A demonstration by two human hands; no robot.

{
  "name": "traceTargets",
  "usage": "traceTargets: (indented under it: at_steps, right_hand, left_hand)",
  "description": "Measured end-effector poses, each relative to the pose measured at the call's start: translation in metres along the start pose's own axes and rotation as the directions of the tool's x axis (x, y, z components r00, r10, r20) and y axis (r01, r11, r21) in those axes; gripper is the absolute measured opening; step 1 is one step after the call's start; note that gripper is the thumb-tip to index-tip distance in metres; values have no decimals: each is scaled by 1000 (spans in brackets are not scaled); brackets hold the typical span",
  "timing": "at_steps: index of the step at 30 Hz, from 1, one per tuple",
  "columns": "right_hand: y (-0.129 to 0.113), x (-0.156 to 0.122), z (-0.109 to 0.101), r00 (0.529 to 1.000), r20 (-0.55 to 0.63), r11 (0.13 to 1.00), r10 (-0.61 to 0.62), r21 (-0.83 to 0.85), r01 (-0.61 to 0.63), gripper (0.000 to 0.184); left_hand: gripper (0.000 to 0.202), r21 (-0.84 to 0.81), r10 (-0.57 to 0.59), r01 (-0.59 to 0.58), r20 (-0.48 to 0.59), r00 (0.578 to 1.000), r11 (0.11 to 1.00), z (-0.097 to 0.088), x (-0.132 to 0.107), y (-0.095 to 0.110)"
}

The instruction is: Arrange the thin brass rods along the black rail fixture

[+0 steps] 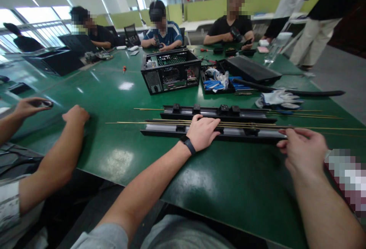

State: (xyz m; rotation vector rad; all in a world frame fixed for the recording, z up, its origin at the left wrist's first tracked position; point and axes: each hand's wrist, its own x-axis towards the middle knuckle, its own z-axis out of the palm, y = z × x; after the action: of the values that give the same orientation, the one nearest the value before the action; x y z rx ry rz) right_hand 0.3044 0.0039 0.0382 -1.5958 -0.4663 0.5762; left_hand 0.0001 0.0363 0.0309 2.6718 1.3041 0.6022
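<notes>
My left hand, with a dark band on its wrist, lies with fingers stretched across the near long black rail and the thin brass-coloured rods along it. The rail has a pale inside and small black blocks. At its right end, my right hand has thumb and fingers closed around the rail's tip; whether a rod is also between them I cannot tell. Just behind, a second black rail with several black blocks lies parallel, with more brass rods by its right end.
An open black computer case stands beyond the rails. Right of it are a black tray with gloves, a white glove and a black tube. At left, a neighbour's hand holds a small dark part. Several people work across the table.
</notes>
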Motion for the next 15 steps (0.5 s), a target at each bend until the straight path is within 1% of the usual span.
traceTargets:
  at_steps: [8,15]
  right_hand:
    - [3,2,-1,998,46,999,-35,12,34,26]
    - [8,6,0,999,34,999,-43,33,42,25]
  left_hand:
    - [39,3,-9,9,15,1000,1000,0,2,-3]
    - [40,-3,-15,15,35,999,1000,-2,9,-6]
